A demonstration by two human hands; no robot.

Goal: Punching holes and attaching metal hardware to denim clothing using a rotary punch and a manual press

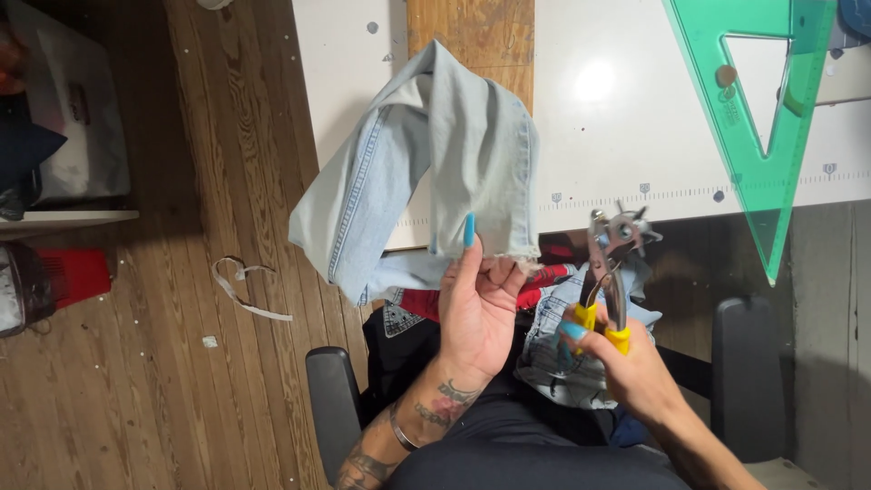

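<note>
My left hand pinches the frayed lower edge of a pale blue denim piece, thumb on its front. The denim is folded over and hangs from the white table's edge down toward my lap. My right hand grips the yellow handles of a metal rotary hole punch, its punch wheel pointing up, just right of the denim's edge. The two hands are a short way apart.
A white cutting table with ruler marks carries a green transparent triangle ruler at the right. More denim and red cloth lie in my lap. Black chair armrests flank me. A fabric strip lies on the wooden floor.
</note>
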